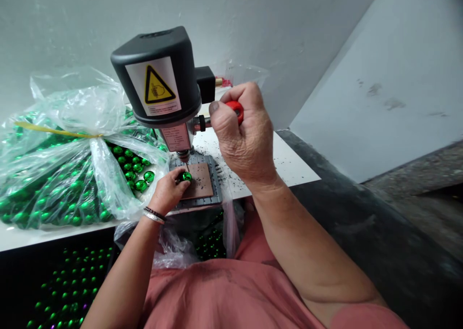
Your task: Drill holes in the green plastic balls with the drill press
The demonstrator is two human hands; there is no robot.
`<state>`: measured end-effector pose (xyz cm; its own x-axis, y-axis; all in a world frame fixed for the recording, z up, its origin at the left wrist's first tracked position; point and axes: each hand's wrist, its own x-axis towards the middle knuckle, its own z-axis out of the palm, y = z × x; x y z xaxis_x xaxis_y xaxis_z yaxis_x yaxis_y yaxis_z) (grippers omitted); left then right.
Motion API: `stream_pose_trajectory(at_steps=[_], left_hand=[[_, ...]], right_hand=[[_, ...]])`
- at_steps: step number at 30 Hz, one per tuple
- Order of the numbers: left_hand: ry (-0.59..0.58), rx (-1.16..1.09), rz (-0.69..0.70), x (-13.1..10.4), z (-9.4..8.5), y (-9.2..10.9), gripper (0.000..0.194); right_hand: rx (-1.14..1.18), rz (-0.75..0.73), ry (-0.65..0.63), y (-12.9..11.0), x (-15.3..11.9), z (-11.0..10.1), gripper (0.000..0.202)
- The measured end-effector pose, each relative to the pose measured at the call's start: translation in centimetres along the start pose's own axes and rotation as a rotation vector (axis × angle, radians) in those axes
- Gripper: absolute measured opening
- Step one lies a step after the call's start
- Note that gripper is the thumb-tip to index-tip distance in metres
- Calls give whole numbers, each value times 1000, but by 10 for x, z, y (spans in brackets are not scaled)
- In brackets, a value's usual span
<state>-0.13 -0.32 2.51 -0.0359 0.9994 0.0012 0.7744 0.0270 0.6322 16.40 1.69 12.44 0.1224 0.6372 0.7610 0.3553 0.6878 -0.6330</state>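
Note:
A black bench drill press (155,78) with a yellow warning label stands on the white table. Between thumb and fingers, my left hand (168,190) pinches a shiny green ball (186,176) on a tan square board (200,180). The thin drill bit (187,166) points down just over the ball; whether it touches, I cannot tell. My right hand (246,131) is wrapped round the red knob (236,111) of the drill's feed lever, to the right of the drill head. Under the board lies the grey slotted drill base (216,182), strewn with dark shavings.
To the left, a clear plastic bag (101,112) with a yellow tie covers many green balls, and several loose ones (141,185) lie by its opening. Below the table edge, more green balls (72,281) sit in a dark container. Walls rise behind and at right.

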Motion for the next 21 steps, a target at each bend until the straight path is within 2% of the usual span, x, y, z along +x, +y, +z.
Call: stream_pose_trajectory(at_steps=[5, 9, 15, 18, 21], left_hand=[[-4, 39, 0, 1, 2, -3, 40], [-7, 60, 15, 5, 5, -5, 40], [-66, 80, 44, 14, 3, -4, 41], [-85, 1, 14, 17, 4, -4, 44], [-79, -75, -25, 18, 6, -7, 47]], right_hand=[[-57, 0, 26, -1, 5, 2, 18], [-126, 14, 26, -1, 27, 6, 23], [-272, 275, -97, 4, 73, 18, 37], [-251, 219, -78, 6, 81, 23, 40], [-237, 231, -86, 6, 77, 21, 39]])
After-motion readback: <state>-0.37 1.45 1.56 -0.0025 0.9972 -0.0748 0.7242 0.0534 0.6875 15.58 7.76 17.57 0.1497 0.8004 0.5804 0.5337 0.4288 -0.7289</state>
